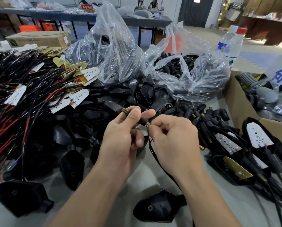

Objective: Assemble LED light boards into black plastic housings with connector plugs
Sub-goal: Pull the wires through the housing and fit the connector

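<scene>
Head view, hands [120, 136] pinching connector plug [137, 117], blurred red sign [87, 6]

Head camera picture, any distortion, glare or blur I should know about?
Head view: wide-angle stretch toward the edges; white glare on the clear plastic bags; left hand holding the connector plug and right hand pinching its wires sharp at centre; far table softer.

Both bare forearms reach forward, hands close together. The left hand [122, 130] pinches with curled fingers. The right hand [173, 136] pinches likewise.
</scene>
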Demonstrator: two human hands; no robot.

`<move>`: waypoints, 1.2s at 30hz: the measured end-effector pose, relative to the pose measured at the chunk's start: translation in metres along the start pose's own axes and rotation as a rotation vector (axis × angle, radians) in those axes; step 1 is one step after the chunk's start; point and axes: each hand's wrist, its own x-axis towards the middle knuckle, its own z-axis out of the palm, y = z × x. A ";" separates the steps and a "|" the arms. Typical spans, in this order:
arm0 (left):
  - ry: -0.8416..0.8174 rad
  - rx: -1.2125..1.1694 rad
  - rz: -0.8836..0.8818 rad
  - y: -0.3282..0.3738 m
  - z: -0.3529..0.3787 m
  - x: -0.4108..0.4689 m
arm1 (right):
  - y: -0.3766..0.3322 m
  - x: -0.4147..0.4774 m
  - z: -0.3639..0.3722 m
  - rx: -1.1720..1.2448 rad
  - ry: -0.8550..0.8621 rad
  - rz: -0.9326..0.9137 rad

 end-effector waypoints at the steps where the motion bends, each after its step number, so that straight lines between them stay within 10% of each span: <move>1: -0.006 -0.007 0.000 -0.001 0.001 0.001 | 0.000 0.000 -0.001 0.029 -0.019 0.007; 15: 0.009 0.447 0.279 0.007 -0.012 0.006 | 0.003 0.002 -0.009 0.074 -0.110 0.015; 36: -0.008 0.287 0.172 -0.004 -0.011 0.006 | 0.006 0.006 -0.007 0.314 -0.191 0.129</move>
